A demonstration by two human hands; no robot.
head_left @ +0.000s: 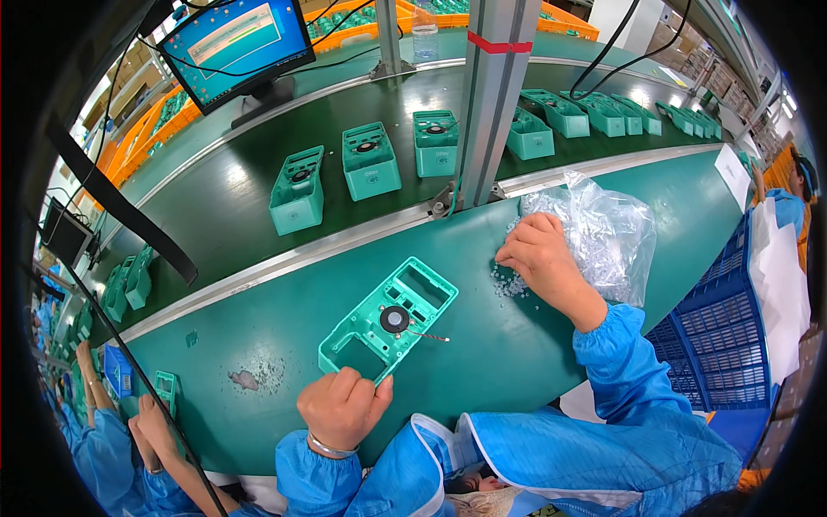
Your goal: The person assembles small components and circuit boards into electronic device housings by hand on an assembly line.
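Note:
My left hand (345, 408) is closed on the near corner of a green plastic housing (342, 341), which lies tilted on the green bench top. A round black speaker (394, 319) sits in the housing, and a short thin cable with a small white end sticks out to its right. Over a scatter of tiny clear plastic pieces (508, 284), my right hand (543, 258) has its fingers pinched together. What lies between those fingertips is too small to tell. Right beside that hand is a clear plastic bag (610, 233) full of similar pieces.
Beyond a metal rail, several green housings (370, 164) stand on the dark green belt. A metal post (491, 103) with red tape rises at the bench's far edge. A blue crate (719, 319) stands at right, a monitor (237, 52) far left. A co-worker's hands (151, 426) are at lower left.

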